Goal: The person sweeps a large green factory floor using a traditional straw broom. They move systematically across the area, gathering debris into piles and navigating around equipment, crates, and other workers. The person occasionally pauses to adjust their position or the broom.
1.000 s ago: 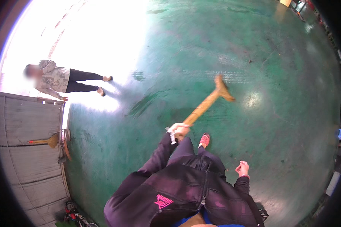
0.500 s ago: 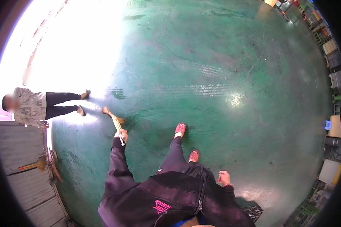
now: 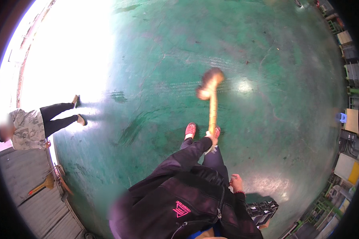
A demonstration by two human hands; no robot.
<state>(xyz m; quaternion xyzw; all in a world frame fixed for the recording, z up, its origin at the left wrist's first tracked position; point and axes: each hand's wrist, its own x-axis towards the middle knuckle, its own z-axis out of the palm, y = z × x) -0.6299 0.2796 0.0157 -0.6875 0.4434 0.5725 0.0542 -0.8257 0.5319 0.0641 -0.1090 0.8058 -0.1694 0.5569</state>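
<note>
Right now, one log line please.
left hand: grips yellowish long-handled tool; right hand: beside dark jacket; tool head: blurred; other person: left

With the left arm (image 3: 178,160) angled across the front of the body, a person keeps the left hand (image 3: 212,138) wrapped in a grip, the right arm (image 3: 241,205) bent at the side, the right hand (image 3: 236,183) loosely curled.

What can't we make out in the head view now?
All head view:
Stick: far end smeared by motion.
Right shoe: partly behind stick and left hand.
Crate: partly behind right sleeve.
Upper-left ground: lost in glare.
Right hand: too small to tell if anything's held.
</note>
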